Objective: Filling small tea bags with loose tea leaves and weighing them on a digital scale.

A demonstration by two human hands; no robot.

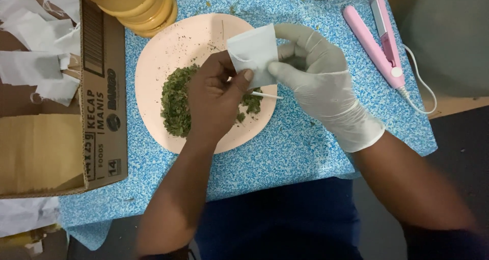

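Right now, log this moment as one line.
left hand: pinching white sachet | right hand: gloved, holding sachet | below: pink plate, green dried leaves

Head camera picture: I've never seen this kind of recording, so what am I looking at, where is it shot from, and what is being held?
The camera sits on a person's head and looks down at their own two hands. The bare left hand and the gloved right hand both pinch a small white paper bag above a pink plate with a heap of dried green leaves. A thin white stick lies under the hands. The plate rests on a blue speckled table. Around it are a pink hair straightener, a cardboard box holding more white bags, and yellow tubs.
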